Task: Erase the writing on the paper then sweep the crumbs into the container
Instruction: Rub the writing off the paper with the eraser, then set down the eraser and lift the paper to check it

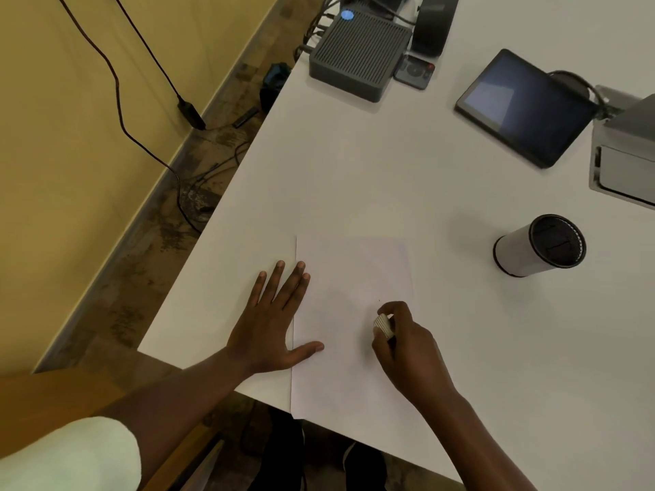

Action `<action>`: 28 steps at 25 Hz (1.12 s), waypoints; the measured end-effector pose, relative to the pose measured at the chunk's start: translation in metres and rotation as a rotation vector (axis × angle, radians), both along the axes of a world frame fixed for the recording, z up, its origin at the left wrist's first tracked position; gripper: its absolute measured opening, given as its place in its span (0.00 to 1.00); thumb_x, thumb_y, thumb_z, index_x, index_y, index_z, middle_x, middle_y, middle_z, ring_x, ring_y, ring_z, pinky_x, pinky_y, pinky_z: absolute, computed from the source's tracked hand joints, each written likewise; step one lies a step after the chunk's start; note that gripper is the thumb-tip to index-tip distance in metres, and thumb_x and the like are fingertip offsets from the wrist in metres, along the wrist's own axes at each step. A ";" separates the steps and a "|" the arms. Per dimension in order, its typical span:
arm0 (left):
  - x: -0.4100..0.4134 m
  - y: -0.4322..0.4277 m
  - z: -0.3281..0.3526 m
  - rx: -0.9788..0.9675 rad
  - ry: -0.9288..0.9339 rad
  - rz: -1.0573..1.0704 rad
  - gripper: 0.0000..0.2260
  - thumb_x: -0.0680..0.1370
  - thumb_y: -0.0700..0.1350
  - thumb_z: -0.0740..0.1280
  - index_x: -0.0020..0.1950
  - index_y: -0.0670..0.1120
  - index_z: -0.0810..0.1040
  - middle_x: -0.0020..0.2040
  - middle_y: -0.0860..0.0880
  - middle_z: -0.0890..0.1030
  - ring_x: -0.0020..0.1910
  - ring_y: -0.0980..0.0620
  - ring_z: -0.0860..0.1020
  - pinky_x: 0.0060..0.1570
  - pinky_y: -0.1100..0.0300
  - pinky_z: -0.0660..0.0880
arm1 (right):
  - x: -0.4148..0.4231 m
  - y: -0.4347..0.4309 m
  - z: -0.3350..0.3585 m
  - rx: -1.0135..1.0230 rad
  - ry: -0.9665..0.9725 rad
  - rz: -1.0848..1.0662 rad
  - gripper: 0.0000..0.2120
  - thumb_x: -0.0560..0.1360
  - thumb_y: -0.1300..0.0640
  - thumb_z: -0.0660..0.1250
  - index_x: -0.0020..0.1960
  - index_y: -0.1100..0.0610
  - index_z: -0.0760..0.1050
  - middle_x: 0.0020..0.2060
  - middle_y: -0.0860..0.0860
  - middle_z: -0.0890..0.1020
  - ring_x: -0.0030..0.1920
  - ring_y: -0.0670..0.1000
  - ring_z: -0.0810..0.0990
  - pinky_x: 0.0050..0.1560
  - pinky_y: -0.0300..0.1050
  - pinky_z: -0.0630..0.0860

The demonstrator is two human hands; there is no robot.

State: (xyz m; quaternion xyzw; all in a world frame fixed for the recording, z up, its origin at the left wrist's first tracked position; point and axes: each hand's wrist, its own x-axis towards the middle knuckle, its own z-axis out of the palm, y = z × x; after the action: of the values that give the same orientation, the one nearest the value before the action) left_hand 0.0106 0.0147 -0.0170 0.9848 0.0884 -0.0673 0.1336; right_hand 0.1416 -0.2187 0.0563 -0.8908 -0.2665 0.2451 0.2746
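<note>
- Left hand (pixel 274 324) lay flat, palm down, fingers spread and holding nothing; it straddled the left edge of the paper (pixel 351 334), thumb and two fingertips on the sheet, the rest on the table (pixel 354 178).
- Right hand (pixel 407 343) was curled over the sheet's right half, fingers pinched around a small pale ribbed eraser (pixel 384 324), its lower end at or just above the paper.
- Paper: white, smooth, rectangular, at the table's near edge, one corner overhanging. No writing could be made out; one tiny dark speck sat just above the right hand.
- Container (pixel 540 244): upright cylinder, pale wall, dark rim and interior, well right of the paper.
- Table: matte white, smooth.
</note>
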 end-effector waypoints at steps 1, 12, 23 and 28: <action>0.000 0.000 0.000 -0.012 0.000 0.001 0.53 0.75 0.79 0.56 0.87 0.44 0.47 0.88 0.45 0.45 0.87 0.38 0.44 0.82 0.33 0.54 | -0.001 -0.001 -0.002 0.007 0.036 -0.029 0.13 0.79 0.57 0.67 0.59 0.50 0.66 0.30 0.47 0.77 0.28 0.46 0.74 0.28 0.36 0.66; 0.009 -0.056 0.038 -0.288 -0.123 0.035 0.44 0.76 0.72 0.62 0.83 0.44 0.63 0.83 0.42 0.65 0.81 0.41 0.67 0.79 0.44 0.67 | -0.025 0.025 0.012 0.366 0.782 -0.801 0.12 0.75 0.50 0.74 0.52 0.58 0.82 0.46 0.54 0.87 0.48 0.56 0.84 0.48 0.51 0.83; 0.021 -0.034 0.043 -0.241 -0.299 0.129 0.19 0.77 0.51 0.73 0.65 0.45 0.81 0.57 0.46 0.80 0.53 0.47 0.78 0.51 0.54 0.75 | -0.033 0.011 0.017 0.285 0.615 -0.627 0.11 0.77 0.42 0.69 0.54 0.47 0.79 0.49 0.44 0.84 0.50 0.46 0.82 0.47 0.39 0.78; 0.017 0.051 0.030 -0.113 -0.229 0.352 0.22 0.74 0.43 0.81 0.67 0.46 0.83 0.57 0.42 0.79 0.50 0.39 0.79 0.51 0.44 0.74 | -0.036 -0.029 -0.009 0.114 0.084 -0.393 0.12 0.76 0.47 0.72 0.56 0.51 0.79 0.54 0.45 0.80 0.54 0.47 0.80 0.49 0.36 0.73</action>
State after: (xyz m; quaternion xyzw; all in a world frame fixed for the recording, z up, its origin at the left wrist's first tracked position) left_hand 0.0272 0.0654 0.0129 0.9463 0.2396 0.0644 0.2073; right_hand 0.1051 -0.2478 0.0474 -0.8975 -0.0895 0.2084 0.3782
